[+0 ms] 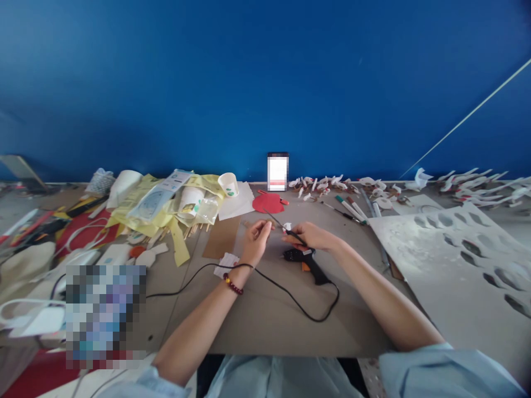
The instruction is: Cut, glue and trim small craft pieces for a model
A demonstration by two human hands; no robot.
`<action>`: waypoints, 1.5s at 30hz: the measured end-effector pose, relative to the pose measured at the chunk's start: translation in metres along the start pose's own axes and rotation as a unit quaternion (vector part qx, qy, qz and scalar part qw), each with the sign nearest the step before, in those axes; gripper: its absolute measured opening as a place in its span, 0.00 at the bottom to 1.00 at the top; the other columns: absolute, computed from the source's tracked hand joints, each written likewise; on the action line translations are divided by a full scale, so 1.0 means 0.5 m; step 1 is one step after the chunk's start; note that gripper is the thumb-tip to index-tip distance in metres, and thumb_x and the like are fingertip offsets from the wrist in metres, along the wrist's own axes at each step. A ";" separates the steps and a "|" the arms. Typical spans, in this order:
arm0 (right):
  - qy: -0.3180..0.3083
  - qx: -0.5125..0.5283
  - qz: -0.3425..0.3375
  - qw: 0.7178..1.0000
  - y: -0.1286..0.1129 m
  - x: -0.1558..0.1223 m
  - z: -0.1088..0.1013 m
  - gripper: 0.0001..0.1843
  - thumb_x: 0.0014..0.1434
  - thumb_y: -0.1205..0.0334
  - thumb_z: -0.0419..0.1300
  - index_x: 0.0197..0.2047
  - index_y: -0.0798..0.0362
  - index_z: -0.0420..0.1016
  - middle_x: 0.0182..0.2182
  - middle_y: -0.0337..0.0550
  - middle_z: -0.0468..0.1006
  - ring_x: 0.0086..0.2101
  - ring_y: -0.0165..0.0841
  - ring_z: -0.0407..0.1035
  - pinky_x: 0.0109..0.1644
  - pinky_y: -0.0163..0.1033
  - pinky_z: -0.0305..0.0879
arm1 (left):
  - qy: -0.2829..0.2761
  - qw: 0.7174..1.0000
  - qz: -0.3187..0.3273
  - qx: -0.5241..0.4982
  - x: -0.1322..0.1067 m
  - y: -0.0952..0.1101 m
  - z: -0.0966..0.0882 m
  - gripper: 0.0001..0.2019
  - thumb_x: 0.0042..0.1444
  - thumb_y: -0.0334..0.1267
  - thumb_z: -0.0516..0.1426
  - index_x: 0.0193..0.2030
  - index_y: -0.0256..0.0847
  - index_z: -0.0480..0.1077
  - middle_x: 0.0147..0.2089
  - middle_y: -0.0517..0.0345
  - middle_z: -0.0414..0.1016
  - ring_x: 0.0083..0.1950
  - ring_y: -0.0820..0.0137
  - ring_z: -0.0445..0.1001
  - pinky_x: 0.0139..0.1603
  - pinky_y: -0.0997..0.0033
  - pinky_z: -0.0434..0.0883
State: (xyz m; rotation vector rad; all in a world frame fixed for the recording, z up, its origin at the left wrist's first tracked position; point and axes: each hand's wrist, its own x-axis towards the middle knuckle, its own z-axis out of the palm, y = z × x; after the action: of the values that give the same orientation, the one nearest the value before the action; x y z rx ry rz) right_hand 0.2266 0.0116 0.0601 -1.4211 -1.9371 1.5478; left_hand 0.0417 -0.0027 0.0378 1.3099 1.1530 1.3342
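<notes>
My right hand (313, 236) grips black-handled scissors (276, 219), their blades pointing up and left toward the red paper (265, 203). Close to the blades, my left hand (257, 239) is pinched, thumb against fingers; whatever it holds is too small to name. A little white piece (287, 226) shows beside the scissors, and I cannot tell whether they touch it. Below my right hand a black glue gun (315, 268) lies on the grey table (265, 331). Its black cord (290, 301) loops left past my left wrist. A crumpled white scrap (227, 264) lies by that wrist.
A phone (277, 172) leans on the blue wall (265, 83). Several white paper cutouts (319, 184) line the wall, right of it. Pens (352, 209) and a cut-out white sheet (452, 249) lie right. Yellow packaging (166, 204), a paper cup (228, 185) and brown cardboard (222, 237) crowd the left.
</notes>
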 end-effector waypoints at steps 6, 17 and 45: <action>0.104 0.111 -0.043 0.988 -0.003 0.012 0.009 0.24 0.43 0.43 0.67 0.32 0.57 0.75 0.20 0.37 0.71 0.20 0.24 0.57 0.24 0.32 0.51 | -0.015 1.000 0.009 0.001 -0.003 0.000 0.004 0.16 0.52 0.53 0.58 0.27 0.40 0.72 0.20 0.64 0.60 0.22 0.75 0.58 0.23 0.74 0.57; 0.169 0.180 -0.098 0.964 -0.016 0.018 0.033 0.26 0.39 0.43 0.68 0.30 0.57 0.72 0.21 0.35 0.67 0.22 0.26 0.57 0.26 0.33 0.52 | -0.051 0.997 0.042 0.034 -0.006 -0.005 0.005 0.15 0.54 0.49 0.57 0.25 0.40 0.71 0.21 0.62 0.65 0.26 0.73 0.64 0.26 0.75 0.59; 0.106 0.169 -0.052 0.979 -0.026 0.002 0.003 0.23 0.45 0.43 0.65 0.28 0.55 0.69 0.17 0.33 0.65 0.18 0.23 0.54 0.21 0.32 0.46 | -0.039 0.998 0.051 0.018 -0.006 -0.009 0.003 0.13 0.54 0.47 0.57 0.26 0.41 0.65 0.24 0.64 0.64 0.26 0.75 0.62 0.28 0.75 0.61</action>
State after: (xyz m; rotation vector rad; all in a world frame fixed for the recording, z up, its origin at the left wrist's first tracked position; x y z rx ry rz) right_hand 0.2184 0.0121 0.0704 -1.2610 -1.5154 1.5187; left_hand 0.0433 -0.0050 0.0328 1.4513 1.0721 1.3293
